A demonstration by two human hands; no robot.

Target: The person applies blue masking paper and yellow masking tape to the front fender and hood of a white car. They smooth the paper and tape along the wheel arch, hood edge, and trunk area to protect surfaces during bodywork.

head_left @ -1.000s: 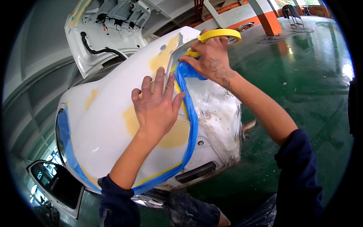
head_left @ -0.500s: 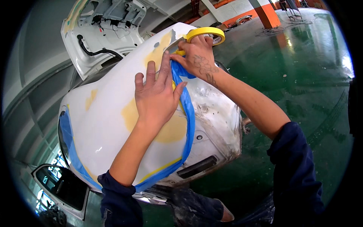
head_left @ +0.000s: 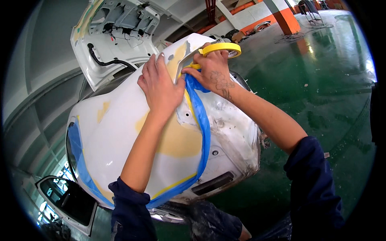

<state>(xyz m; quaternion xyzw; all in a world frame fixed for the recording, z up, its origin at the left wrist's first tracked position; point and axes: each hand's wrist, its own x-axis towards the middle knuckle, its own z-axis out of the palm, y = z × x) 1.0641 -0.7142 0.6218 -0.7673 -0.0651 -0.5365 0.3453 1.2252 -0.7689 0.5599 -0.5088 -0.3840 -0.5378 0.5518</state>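
Note:
My right hand (head_left: 214, 73) is closed around a roll of yellow masking tape (head_left: 234, 48) at the far edge of a white car body panel (head_left: 124, 120). A short run of yellow tape shows beneath its fingers, and the thumb points toward my left hand. My left hand (head_left: 163, 90) lies on the panel with its fingers stretched out and nothing held. Its thumb touches the panel edge, close to the right thumb. Blue masking film (head_left: 204, 136), bordered with yellow tape, curves along that edge. Beige filler patches (head_left: 181, 140) mark the sanded panel.
Right of the film is the dirty, unpainted rear section (head_left: 229, 132) with a dark slot. A raised white tailgate or door shell (head_left: 108, 44) with loose wiring stands behind. An open car door (head_left: 66, 201) is at lower left. The green floor (head_left: 289, 80) stretches right, past an orange-and-white pillar (head_left: 286, 20).
My left hand has slid farther up and left on the panel, its fingers now closer together. That uncovers a small hole by the film edge. The right hand still holds the tape roll.

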